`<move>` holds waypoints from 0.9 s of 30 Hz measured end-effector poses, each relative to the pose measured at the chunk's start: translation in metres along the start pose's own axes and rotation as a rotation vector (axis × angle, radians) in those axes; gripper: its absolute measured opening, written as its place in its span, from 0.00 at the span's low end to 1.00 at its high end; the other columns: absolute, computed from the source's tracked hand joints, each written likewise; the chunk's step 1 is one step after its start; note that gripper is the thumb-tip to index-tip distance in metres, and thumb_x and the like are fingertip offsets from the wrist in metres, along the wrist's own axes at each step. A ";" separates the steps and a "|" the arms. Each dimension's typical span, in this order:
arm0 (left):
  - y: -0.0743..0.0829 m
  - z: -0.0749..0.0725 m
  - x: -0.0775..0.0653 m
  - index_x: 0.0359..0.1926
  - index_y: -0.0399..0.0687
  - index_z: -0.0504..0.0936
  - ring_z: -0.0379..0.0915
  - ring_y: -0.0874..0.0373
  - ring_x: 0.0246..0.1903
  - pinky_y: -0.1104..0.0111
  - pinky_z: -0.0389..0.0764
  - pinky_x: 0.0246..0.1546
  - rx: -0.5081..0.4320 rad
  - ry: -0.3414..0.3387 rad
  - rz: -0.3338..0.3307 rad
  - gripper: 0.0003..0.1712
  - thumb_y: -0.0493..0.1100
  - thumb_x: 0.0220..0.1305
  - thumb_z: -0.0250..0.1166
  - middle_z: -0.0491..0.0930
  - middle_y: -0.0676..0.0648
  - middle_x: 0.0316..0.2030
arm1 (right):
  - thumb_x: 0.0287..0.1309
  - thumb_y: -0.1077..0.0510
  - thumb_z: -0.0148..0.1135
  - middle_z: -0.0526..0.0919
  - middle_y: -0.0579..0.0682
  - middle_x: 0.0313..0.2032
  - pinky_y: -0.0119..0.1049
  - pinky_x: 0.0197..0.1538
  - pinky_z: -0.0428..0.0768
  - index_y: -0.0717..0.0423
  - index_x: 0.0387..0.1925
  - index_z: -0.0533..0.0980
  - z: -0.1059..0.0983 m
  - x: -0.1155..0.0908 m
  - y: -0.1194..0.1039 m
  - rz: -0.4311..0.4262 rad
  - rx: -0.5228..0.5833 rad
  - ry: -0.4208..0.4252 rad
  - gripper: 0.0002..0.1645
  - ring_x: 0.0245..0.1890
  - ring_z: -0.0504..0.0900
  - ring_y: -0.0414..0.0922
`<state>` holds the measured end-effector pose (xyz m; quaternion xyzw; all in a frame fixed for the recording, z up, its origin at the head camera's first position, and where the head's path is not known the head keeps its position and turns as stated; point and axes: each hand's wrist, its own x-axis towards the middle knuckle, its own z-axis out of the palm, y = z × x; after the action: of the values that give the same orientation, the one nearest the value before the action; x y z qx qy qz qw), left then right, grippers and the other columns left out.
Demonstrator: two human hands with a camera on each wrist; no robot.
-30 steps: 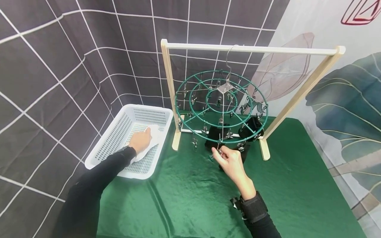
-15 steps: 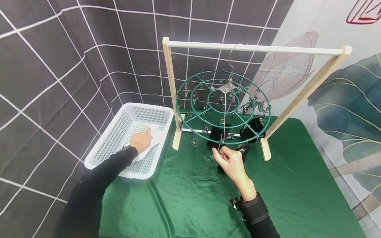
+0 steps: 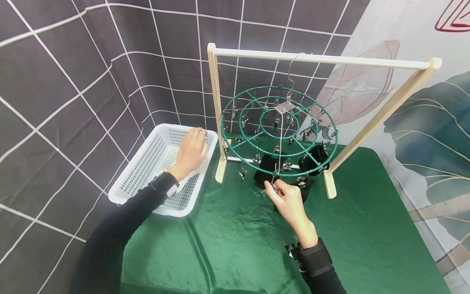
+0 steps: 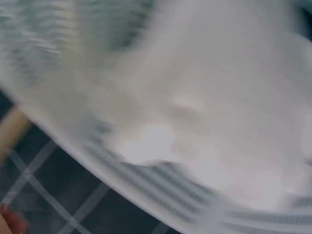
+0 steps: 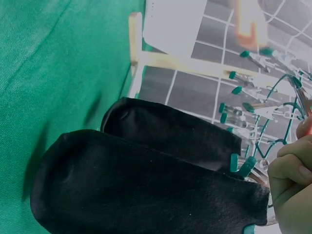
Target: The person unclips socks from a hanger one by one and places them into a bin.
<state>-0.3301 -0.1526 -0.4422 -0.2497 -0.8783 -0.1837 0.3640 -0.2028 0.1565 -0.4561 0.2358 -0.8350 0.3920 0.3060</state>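
My left hand (image 3: 191,151) is over the far right part of a white perforated basket (image 3: 117,195), its fingers loosely bent with nothing visible in them. White cloth (image 4: 209,97) lies in the basket, partly hidden under the hand and wrist; the left wrist view is blurred. At the near rim of a round green clip hanger (image 3: 253,166), my right hand (image 3: 290,202) pinches a metal clip with green tips (image 3: 263,193) between thumb and index finger. Black socks (image 5: 146,185) hang from clips beside this hand.
A wooden stand (image 3: 385,107) with a white top bar (image 3: 257,53) carries the hanger by its hook. Many small clips dangle from the green rings. Green cloth (image 3: 242,245) covers the table, and a dark gridded curtain (image 3: 172,36) stands behind.
My left hand has lifted off the white cloth and moved up and to the right over the basket. The right hand keeps its pinch on the clip. The head view has shifted slightly.
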 end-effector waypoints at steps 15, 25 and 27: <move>0.126 -0.008 0.027 0.37 0.35 0.79 0.73 0.49 0.35 0.61 0.75 0.43 -0.258 0.229 0.635 0.13 0.38 0.62 0.50 0.78 0.42 0.31 | 0.52 0.60 0.67 0.57 0.37 0.12 0.25 0.18 0.54 0.48 0.14 0.66 -0.003 0.004 -0.007 -0.010 -0.013 -0.024 0.20 0.12 0.55 0.32; 0.128 -0.001 0.026 0.30 0.39 0.76 0.66 0.52 0.28 0.64 0.69 0.32 -0.222 0.172 0.592 0.10 0.38 0.64 0.51 0.73 0.46 0.26 | 0.53 0.51 0.68 0.59 0.34 0.13 0.23 0.18 0.56 0.44 0.19 0.73 -0.045 0.000 -0.018 -0.048 -0.084 -0.096 0.14 0.13 0.56 0.30; 0.127 0.000 0.027 0.30 0.39 0.76 0.67 0.52 0.28 0.64 0.69 0.31 -0.227 0.172 0.591 0.09 0.37 0.64 0.52 0.73 0.46 0.25 | 0.50 0.56 0.70 0.60 0.35 0.12 0.24 0.19 0.57 0.46 0.16 0.72 -0.061 0.000 -0.012 -0.053 -0.088 -0.006 0.15 0.13 0.57 0.31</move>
<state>-0.2736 -0.0415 -0.4050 -0.5162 -0.7078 -0.1875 0.4443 -0.1752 0.1982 -0.4198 0.2454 -0.8457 0.3460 0.3238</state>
